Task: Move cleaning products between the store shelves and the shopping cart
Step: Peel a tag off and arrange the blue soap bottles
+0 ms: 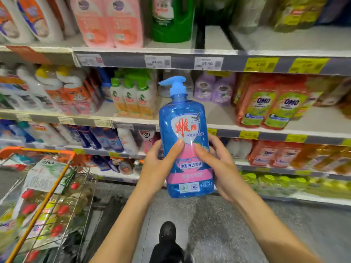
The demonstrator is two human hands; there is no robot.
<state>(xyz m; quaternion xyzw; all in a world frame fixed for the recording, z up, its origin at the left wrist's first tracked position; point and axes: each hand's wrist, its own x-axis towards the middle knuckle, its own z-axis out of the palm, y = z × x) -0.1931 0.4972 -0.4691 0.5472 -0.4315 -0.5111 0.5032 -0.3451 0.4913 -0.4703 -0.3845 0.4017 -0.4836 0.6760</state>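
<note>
A shopper holds a blue pump bottle (185, 133) upright in front of the store shelves (190, 61), left hand (157, 168) and right hand (218, 168) wrapped round its lower half from either side, thumbs laid across the pink label; the bottle hangs in the air, touching neither shelf nor cart. The risk sits above the grip: the pump head (175, 83) and the upper body stand clear of both hands, so if one hand lets go the bottle could tip, or slide through the other palm on its smooth plastic; directly below the grip lie the floor (218, 224) and a dark shoe (167, 232). Down and to the left of the grip, the shopping cart (38, 154) carries soft packs; set down on them, the bottle might topple; raised toward the shelf edge beyond the grip, the spout could catch.
</note>
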